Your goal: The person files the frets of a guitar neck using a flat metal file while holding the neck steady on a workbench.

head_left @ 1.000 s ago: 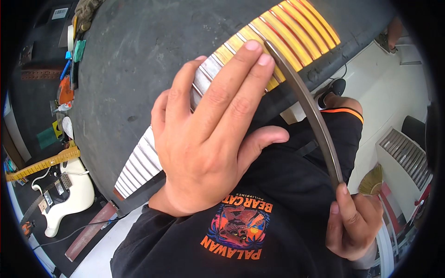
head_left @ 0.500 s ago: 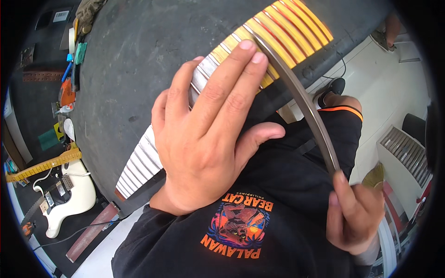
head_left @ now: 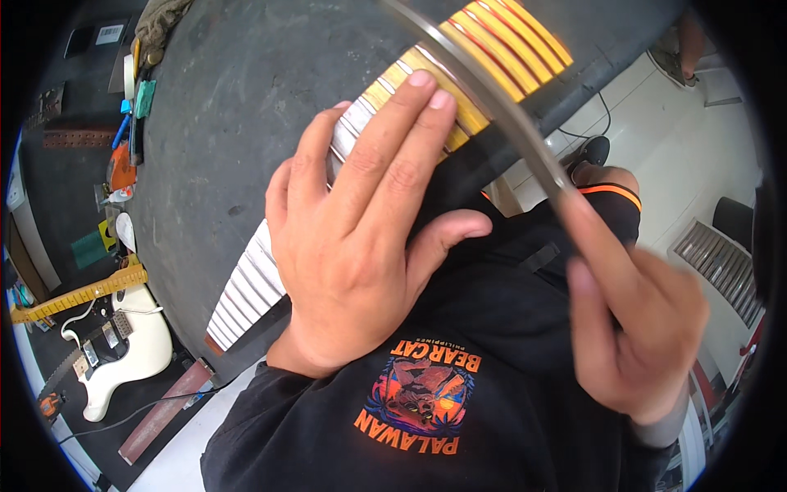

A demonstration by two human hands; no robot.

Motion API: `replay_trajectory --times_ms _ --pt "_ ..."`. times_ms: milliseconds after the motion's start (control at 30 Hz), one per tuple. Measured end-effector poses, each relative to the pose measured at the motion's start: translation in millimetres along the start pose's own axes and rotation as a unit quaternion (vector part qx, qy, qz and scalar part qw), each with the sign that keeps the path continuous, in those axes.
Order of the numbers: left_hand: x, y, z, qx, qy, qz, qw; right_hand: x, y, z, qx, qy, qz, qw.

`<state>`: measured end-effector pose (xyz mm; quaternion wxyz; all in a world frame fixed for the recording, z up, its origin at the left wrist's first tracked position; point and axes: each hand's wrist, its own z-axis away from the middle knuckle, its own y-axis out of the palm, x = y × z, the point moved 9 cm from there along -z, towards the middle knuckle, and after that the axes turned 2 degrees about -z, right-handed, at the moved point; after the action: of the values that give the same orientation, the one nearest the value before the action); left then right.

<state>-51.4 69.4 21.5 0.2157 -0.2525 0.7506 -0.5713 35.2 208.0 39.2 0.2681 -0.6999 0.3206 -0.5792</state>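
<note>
A guitar neck point(head_left: 250, 283) lies slantwise along the dark worktop, its fretboard covered with yellow and white strips between the metal frets. My left hand point(head_left: 352, 221) rests on top of it, fingers stretched out and thumb spread away. My right hand point(head_left: 631, 312) is closed around the near end of a long, narrow metal file point(head_left: 525, 135), index finger pointing along it. The file crosses the yellow part of the fretboard just right of my left fingertips. Motion blurs the file and right hand slightly, and the file's far end runs past the upper edge.
The black worktop point(head_left: 221, 123) bends along the neck. At left lie a white guitar body point(head_left: 135, 357), a yellow slotted strip point(head_left: 82, 295), a reddish sanding block point(head_left: 166, 410) and small tools. A slatted white unit point(head_left: 721, 266) stands at lower right, beside a tiled floor.
My right hand has pushed the file forward, up and to the left across the frets. My left hand stays on the neck; the view has shifted slightly.
</note>
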Motion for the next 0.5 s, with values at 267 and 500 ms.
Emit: replay_trajectory --times_ms 267,500 --pt "-1 0 0 -0.021 0.009 0.012 1.000 -3 -22 83 0.071 0.072 -0.014 0.995" --pt "-2 -2 2 -0.040 0.013 0.015 0.999 8 -17 81 0.067 0.037 0.011 0.997"
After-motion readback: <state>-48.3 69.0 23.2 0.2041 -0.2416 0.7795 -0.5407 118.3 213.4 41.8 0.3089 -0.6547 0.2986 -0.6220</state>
